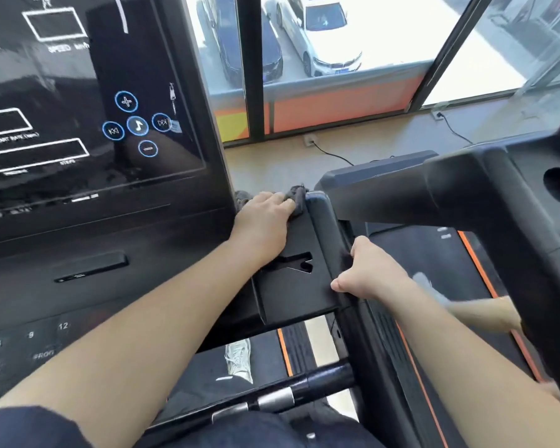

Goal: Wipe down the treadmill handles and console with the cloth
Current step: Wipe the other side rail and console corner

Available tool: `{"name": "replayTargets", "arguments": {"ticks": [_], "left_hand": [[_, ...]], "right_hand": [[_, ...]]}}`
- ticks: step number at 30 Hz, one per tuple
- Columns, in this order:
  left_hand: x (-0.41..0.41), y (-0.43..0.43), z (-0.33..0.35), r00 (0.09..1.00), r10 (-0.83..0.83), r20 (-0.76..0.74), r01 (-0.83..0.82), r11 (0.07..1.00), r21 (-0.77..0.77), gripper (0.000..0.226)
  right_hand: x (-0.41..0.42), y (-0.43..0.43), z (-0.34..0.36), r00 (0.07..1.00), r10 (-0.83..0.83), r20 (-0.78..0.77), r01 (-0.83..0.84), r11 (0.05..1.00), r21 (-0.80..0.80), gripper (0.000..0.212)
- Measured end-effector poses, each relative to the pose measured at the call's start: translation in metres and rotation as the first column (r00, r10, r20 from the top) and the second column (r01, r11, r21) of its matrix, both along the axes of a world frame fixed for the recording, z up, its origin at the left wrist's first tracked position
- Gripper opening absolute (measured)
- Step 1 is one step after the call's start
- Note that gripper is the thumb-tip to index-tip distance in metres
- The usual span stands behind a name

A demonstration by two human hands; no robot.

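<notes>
Left hand [265,215] is pressing, fingers flat, on the grey cloth [299,194] bunching just past its fingertips, probably light and limp, best pinned under the palm, while right hand [369,273] is curling round the handle rail [332,234] beside it.

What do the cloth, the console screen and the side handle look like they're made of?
The cloth: grey, fuzzy, bunched edge, probably microfibre or terry. The console screen: glossy black glass or acrylic, mirroring the room. The side handle under the right hand: black, smooth, dull sheen, likely moulded plastic, maybe padded vinyl.
</notes>
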State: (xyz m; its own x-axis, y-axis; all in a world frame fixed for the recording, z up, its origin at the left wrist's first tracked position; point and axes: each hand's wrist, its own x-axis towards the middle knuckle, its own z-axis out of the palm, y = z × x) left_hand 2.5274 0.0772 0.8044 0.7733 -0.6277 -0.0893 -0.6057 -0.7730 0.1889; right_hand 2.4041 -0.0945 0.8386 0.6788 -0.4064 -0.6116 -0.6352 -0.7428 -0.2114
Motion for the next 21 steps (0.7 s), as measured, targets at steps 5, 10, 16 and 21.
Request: {"name": "replayTargets", "arguments": {"ticks": [5, 10, 16, 21], "left_hand": [[-0.069, 0.021, -0.017, 0.966, -0.169, 0.197, 0.198, 0.971, -0.137, 0.035], [-0.075, 0.022, -0.009, 0.929, -0.327, 0.171, 0.345, 0.935, -0.086, 0.027], [-0.076, 0.016, -0.01, 0.98, -0.193, -0.052, 0.199, 0.969, 0.146, 0.06], [-0.088, 0.016, -0.005, 0.975, -0.19, -0.112, 0.203, 0.972, 0.12, 0.062]], "right_hand": [[0.001, 0.0, -0.001, 1.0, -0.026, 0.001, 0.026, 1.0, 0.001, 0.048], [0.001, 0.001, -0.001, 1.0, -0.017, 0.014, 0.017, 1.0, 0.01, 0.05], [-0.002, 0.002, -0.001, 1.0, -0.021, 0.019, 0.021, 1.0, -0.001, 0.047], [0.0, 0.001, 0.0, 0.999, -0.037, 0.018, 0.037, 0.999, 0.013, 0.051]]}}
